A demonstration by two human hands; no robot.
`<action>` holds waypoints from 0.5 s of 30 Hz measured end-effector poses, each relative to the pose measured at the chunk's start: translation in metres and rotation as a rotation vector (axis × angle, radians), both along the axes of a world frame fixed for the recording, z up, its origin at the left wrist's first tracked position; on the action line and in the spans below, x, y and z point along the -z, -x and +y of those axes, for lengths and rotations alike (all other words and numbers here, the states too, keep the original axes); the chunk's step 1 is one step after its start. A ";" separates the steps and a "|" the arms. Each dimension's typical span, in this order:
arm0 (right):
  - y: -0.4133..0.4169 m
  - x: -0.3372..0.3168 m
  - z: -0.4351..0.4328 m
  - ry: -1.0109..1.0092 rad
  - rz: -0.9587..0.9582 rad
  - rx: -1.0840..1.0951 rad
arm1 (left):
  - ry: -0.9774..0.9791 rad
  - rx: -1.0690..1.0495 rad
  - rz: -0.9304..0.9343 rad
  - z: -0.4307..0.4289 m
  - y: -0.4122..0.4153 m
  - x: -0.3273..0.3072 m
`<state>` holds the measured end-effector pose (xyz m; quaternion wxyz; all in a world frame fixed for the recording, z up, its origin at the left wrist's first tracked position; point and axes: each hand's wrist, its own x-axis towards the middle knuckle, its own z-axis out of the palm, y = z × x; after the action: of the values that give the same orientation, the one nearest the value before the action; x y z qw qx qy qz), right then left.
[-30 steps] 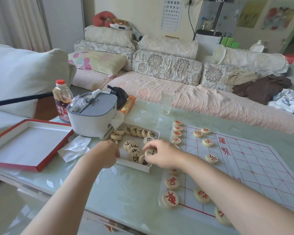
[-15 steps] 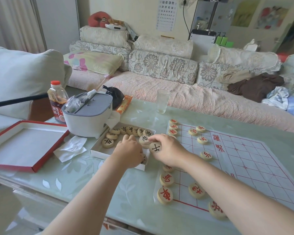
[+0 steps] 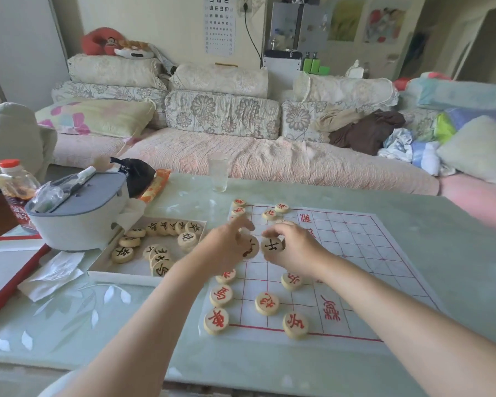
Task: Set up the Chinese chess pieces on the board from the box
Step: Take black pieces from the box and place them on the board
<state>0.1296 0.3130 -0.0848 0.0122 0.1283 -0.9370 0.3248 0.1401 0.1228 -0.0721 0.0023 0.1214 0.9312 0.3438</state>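
Note:
A white board sheet [image 3: 355,253] with a red grid lies on the glass table, with several red-marked pieces along its left side, such as one at the near corner [image 3: 216,321]. Left of it, the shallow white box [image 3: 121,272] holds several black-marked pieces [image 3: 187,239]. My right hand [image 3: 292,247] pinches a black-marked piece [image 3: 271,246] above the board's left part. Beside it, my left hand [image 3: 225,247] holds another black-marked piece [image 3: 249,247], its mark blurred. The two pieces are side by side in the air.
A grey-and-white appliance [image 3: 78,213] stands behind the box, with a sauce bottle [image 3: 15,190] to its left. A red-edged lid [image 3: 9,276] and crumpled tissue [image 3: 55,270] lie at the left. A glass [image 3: 218,171] stands at the table's far edge; a sofa lies beyond.
Both hands have lifted out of the box and moved right, over the board's left edge, each carrying a black-marked piece. The camera has shifted a little.

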 end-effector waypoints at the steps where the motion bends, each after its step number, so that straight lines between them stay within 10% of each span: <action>1: -0.003 0.000 0.016 0.000 -0.009 0.030 | -0.047 0.026 -0.041 0.014 0.000 0.001; 15: -0.030 0.027 0.223 -0.005 -0.104 0.446 | -0.073 0.272 -0.165 0.192 -0.012 0.028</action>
<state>0.1592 0.5361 -0.1117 0.0351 -0.0987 -0.9424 0.3178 0.1517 0.3147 -0.1006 0.1207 0.2177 0.8897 0.3828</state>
